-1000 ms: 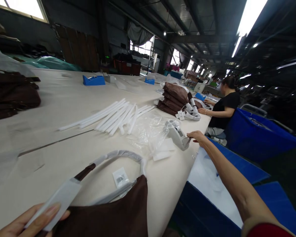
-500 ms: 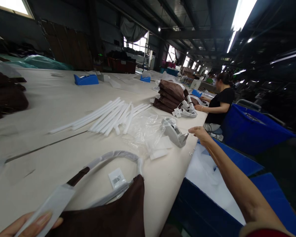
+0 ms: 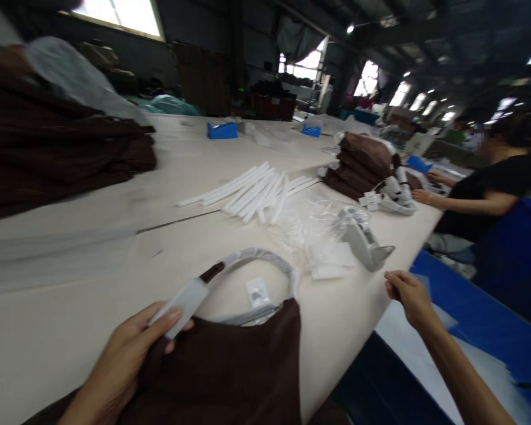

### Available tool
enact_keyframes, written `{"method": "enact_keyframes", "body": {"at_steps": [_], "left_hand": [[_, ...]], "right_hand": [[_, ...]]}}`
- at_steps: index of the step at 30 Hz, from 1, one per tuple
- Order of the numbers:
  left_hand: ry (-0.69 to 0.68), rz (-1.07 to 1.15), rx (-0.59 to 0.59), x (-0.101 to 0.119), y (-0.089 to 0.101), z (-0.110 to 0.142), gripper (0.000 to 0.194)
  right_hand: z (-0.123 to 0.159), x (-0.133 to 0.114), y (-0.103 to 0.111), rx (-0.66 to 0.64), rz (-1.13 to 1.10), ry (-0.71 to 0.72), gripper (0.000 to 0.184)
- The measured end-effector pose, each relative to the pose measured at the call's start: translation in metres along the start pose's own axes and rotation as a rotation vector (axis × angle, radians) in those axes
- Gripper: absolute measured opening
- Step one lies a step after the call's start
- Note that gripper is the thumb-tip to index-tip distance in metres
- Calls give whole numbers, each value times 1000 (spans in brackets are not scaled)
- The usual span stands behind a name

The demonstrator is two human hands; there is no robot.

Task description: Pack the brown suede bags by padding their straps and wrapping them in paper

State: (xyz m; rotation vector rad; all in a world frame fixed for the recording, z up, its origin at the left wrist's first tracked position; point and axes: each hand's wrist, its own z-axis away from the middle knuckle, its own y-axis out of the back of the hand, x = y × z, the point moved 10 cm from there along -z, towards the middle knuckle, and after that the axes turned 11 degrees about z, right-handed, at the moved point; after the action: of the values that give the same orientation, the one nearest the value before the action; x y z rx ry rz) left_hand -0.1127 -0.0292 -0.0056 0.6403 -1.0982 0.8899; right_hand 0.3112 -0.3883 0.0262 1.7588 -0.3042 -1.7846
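A dark brown handbag (image 3: 239,360) lies at the table's near edge, its handle (image 3: 261,254) arching up in pale wrapping. My left hand (image 3: 154,330) is closed round a white foam wrap (image 3: 186,304) on the left end of that handle. A white tag (image 3: 257,292) rests inside the handle's loop. My right hand (image 3: 407,292) is pinched beside the table edge, just in front of a grey tape dispenser (image 3: 365,242) and apart from it. Whatever its fingertips hold is too small to make out.
White foam tubes (image 3: 256,192) and clear plastic bags (image 3: 305,224) lie mid-table. Brown bags are stacked at left (image 3: 62,153) and at back right (image 3: 363,162). A co-worker (image 3: 487,189) sits at right. Below the edge stands a blue box (image 3: 380,378) holding white sheets (image 3: 411,348).
My right hand has drawn back from the dispenser's blade toward me. My left hand, still on the wrapped handle, shows more fully. The view has turned left, bringing the left stack into sight.
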Motion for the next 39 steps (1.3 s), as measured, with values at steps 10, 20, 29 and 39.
{"method": "enact_keyframes", "body": {"at_steps": [10,20,29,39], "left_hand": [[-77,240,-83,-1,-6,14,38],[-146,281,-113,9,-9,20,37],[-166,246,-113,6,-10,21,41],[-151,434,-139,5,-11,25,34]], "right_hand": [[196,-185,-248,-1070,-386,381,32],[228,-164,-321,-1161,-288,275,44],[229,-157,-330,-1139,-322,282,43],[236,-170,-331,-1292,-325,382,37]]}}
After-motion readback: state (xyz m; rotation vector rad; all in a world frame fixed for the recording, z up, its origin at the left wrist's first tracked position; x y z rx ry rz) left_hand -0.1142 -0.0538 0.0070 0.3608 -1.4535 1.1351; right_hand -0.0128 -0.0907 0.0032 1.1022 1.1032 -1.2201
